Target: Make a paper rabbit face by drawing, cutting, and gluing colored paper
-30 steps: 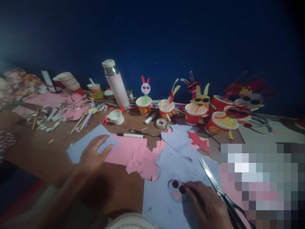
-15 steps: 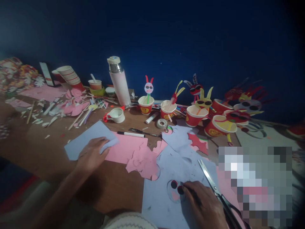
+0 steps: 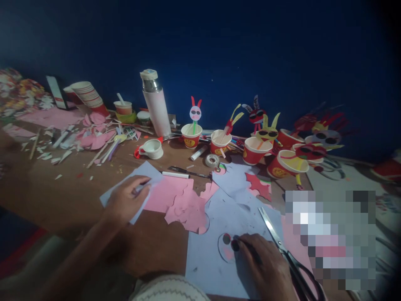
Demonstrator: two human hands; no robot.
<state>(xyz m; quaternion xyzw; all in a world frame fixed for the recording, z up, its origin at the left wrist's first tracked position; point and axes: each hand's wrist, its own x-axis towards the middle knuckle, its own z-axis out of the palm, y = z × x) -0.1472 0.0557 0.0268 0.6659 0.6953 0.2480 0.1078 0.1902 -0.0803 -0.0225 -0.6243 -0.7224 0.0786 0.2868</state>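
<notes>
My left hand [image 3: 127, 200] pinches a light blue paper [image 3: 117, 188] that lies partly over a pink sheet [image 3: 169, 190]. At the lower right, my right hand [image 3: 265, 261] has its fingertips closed at the right edge of a small round paper face [image 3: 226, 251], by one of its two dark eye spots. That face lies on a larger blue sheet [image 3: 200, 263]. Dark-handled scissors [image 3: 280, 244] lie just right of my right hand. Scalloped pink paper [image 3: 187, 211] sits between my hands.
Red paper cups [image 3: 257, 152] with paper figures line the back, beside a white flask [image 3: 157, 110]. A mug [image 3: 153, 149], tape roll [image 3: 212, 160] and black pen [image 3: 188, 172] lie nearer. Paper scraps [image 3: 94, 138] cover the left. A pixelated patch hides part of the right.
My left hand has shifted the blue paper to the right over the pink sheet and turned it. My right hand stays by the round face, its fingers moved slightly. The view has shifted a little.
</notes>
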